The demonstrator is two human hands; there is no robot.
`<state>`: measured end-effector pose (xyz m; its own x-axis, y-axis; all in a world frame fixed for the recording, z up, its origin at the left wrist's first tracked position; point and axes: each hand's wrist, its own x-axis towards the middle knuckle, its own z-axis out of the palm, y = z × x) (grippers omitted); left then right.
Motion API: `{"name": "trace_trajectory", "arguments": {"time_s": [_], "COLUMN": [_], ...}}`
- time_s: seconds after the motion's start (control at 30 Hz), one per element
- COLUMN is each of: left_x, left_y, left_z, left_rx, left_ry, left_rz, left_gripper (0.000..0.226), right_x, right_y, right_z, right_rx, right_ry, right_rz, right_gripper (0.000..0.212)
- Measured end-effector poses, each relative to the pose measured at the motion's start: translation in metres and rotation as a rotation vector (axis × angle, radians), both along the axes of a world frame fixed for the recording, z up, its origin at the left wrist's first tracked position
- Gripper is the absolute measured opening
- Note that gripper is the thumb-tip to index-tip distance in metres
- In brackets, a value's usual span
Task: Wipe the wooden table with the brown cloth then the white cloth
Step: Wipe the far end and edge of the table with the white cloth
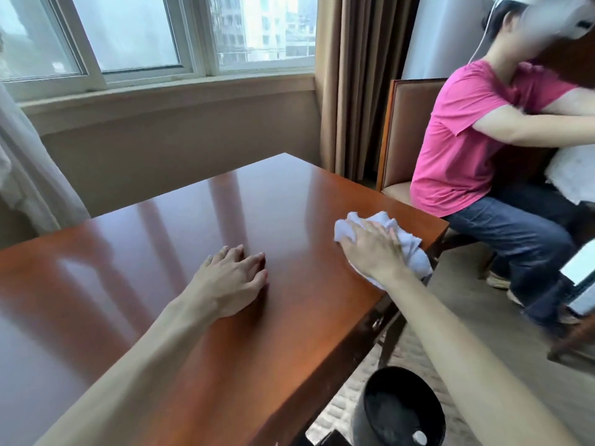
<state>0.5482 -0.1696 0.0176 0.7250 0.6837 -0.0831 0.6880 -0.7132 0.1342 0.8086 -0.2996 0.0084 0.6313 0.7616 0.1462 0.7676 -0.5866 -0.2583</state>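
The glossy wooden table [180, 252] fills the lower left of the head view. A crumpled white cloth [409, 243] lies near the table's right edge. My right hand [373, 249] lies on top of it, fingers spread and fairly straight, pressing it onto the wood. My left hand [231, 278] rests on the bare tabletop near the middle, its fingers bent with the tips touching the surface, holding nothing. No brown cloth is in view.
A person in a pink shirt [463, 140] sits on a chair [405, 136] right of the table's far corner. A black bin [399, 410] stands on the carpet below the table's right edge. Windows [128, 33] and a curtain [360, 75] are behind.
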Motion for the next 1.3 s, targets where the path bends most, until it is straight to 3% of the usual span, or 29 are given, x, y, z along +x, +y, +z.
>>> {"name": "trace_trajectory", "arguments": {"time_s": [0.07,0.17,0.2,0.33,0.5,0.67,0.93,1.07,1.13,1.3], "left_x": [0.015,0.054,0.069,0.12,0.157,0.157,0.156,0.156,0.156,0.156], "left_y": [-0.002,0.005,0.012,0.04,0.061,0.063,0.06,0.058,0.058,0.058], "left_z": [0.002,0.002,0.001,-0.01,-0.032,-0.036,-0.033,-0.03,-0.03,-0.032], "left_rx": [0.027,-0.007,-0.012,-0.004,0.028,0.063,0.053,0.038,0.029,0.04], "left_ry": [-0.07,-0.204,-0.225,-0.224,-0.223,-0.242,-0.236,-0.226,-0.224,-0.227], "left_rz": [-0.016,-0.035,-0.029,0.014,0.061,0.081,0.074,0.075,0.072,0.067], "left_gripper": [0.058,0.058,0.058,0.056,0.062,0.068,0.064,0.059,0.059,0.059], "right_x": [0.002,-0.032,-0.025,0.053,0.106,0.15,0.154,0.157,0.161,0.15], "right_y": [0.005,0.002,0.01,0.077,0.165,0.195,0.113,0.042,0.02,0.019], "right_z": [-0.002,-0.003,-0.001,0.001,-0.006,0.003,0.008,0.005,-0.001,-0.006], "right_rx": [-0.003,-0.006,-0.009,0.007,-0.017,-0.022,0.006,0.012,0.008,-0.017], "right_ry": [-0.024,0.034,0.058,0.006,0.015,0.014,0.009,0.022,0.014,-0.075], "right_rz": [-0.002,0.358,0.375,0.138,0.215,0.169,0.132,0.07,0.025,-0.024], "right_gripper": [0.058,0.06,0.058,0.056,0.051,0.05,0.038,0.06,0.058,0.082]}}
